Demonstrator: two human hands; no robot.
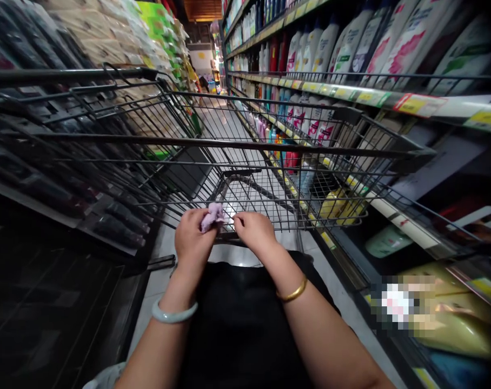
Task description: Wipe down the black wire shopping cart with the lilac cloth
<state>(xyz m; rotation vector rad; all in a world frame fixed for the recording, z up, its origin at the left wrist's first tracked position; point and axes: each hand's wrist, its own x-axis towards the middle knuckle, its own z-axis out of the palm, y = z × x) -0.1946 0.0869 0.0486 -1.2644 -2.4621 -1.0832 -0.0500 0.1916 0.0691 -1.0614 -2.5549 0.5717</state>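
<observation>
My left hand (pixel 192 235) is closed round a small crumpled lilac cloth (pixel 212 217), which sticks out past the thumb and fingers. Just right of it, my right hand (pixel 256 229) is curled with thumb and forefinger pinched together, level with the cloth. A thin pale bit seems to reach from the cloth toward those fingertips, too small to make out. Both hands are in front of a dark wire shopping cart (pixel 245 145), close to its near wire side. Whether they touch the wires, I cannot tell.
Shelves of shampoo-like bottles (pixel 407 40) line the right side, with price tags (pixel 411 104) along their edges. Gold bottles (pixel 456 319) stand low at right. Stacked packs (pixel 95 32) fill the left. A tiled aisle floor (pixel 219 119) runs ahead beyond the cart.
</observation>
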